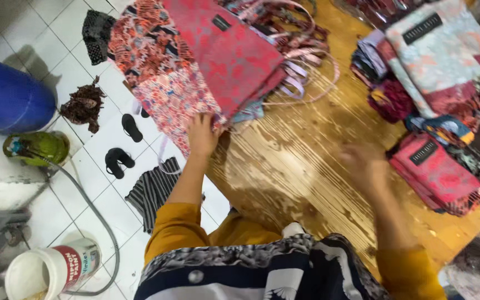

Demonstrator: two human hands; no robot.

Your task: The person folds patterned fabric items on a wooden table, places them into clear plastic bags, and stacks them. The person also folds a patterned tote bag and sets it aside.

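- A varnished, grained wooden counter is seen from above, set over a white tiled floor.
- A stack of red and pink patterned fabric bags with pale strap handles is laid at the counter's far left corner, overhanging its edge.
- Folded patterned cloths in pale blue, pink and dark tones are piled along the right side, with a folded red patterned bag bearing a dark label nearest the front.
- On the floor are seen a blue drum, a green gas cylinder with a grey hose, a white paint bucket, a pair of black sandals and a striped cloth.
- The left hand is stretched forward, fingers closed on the lower edge of the bag stack.
- The right hand is held above bare wood just beside the red labelled bag; it is blurred, so its grip cannot be told.
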